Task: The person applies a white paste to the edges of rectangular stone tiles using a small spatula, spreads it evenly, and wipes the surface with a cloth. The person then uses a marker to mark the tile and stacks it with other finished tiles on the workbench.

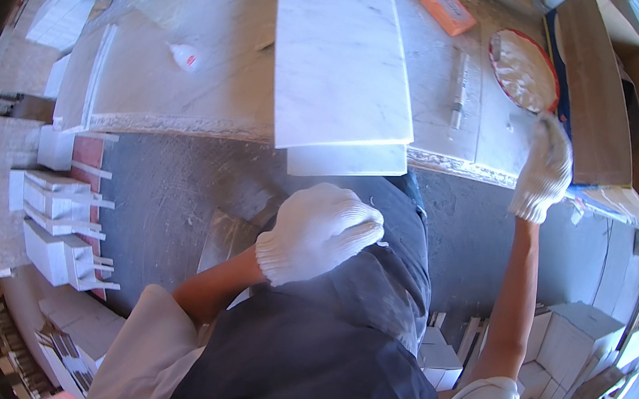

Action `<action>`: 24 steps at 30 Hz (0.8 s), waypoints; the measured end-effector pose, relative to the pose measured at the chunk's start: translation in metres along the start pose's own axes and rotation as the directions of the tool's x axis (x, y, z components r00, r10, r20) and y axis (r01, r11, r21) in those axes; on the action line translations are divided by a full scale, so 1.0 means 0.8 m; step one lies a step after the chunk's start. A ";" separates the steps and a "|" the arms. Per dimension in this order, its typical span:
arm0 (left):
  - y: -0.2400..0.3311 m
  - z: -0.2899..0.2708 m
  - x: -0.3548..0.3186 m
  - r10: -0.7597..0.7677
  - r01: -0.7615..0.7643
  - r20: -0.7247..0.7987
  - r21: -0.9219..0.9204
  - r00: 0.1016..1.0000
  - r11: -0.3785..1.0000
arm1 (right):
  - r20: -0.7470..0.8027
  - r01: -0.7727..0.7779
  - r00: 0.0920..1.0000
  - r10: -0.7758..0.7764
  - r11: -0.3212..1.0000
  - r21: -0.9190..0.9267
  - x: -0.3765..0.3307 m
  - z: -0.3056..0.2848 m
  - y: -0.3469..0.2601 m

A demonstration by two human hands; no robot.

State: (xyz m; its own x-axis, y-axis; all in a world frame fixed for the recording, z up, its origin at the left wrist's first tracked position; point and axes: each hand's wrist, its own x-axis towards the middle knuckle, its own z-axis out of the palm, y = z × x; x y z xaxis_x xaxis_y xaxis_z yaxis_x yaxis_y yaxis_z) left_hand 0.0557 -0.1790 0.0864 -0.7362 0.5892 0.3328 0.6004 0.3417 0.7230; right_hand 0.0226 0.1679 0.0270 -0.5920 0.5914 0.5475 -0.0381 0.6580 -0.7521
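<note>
Close against the apron, the left hand [319, 234] is clenched, holding nothing.
Farther up, the white slab [342, 50] runs lengthwise away across the bench [185, 90]; the right hand [544, 169] rests open-palmed at its right, nearer the red dish [524, 69].

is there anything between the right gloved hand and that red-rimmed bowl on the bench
Nothing visible. The right hand is raised at the bench's front edge, its fingertips just below the red-rimmed bowl, with only bare bench top between them. The cardboard box sits to the right, and the left hand is down by the apron.
</note>
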 end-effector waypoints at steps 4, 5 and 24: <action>0.004 -0.002 0.004 0.001 0.000 0.012 -0.018 1.000 1.000 | -0.037 -0.238 0.969 0.244 0.964 0.119 0.047 0.011 0.019; 0.004 -0.003 0.004 -0.013 0.014 0.035 -0.014 0.999 1.000 | -0.003 -0.290 0.956 0.292 0.950 0.113 0.056 0.016 0.024; 0.003 0.000 0.010 -0.001 0.003 0.079 -0.021 0.997 1.000 | 0.244 -0.215 0.927 0.284 0.938 -0.271 -0.039 0.024 -0.005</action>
State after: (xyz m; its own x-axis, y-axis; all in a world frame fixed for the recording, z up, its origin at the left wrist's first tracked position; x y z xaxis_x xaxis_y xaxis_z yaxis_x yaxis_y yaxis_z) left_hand 0.0514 -0.1737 0.0913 -0.7097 0.6451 0.2831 0.5918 0.3278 0.7364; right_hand 0.0259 0.1380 0.0063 -0.7563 0.6213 0.2048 0.3103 0.6163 -0.7238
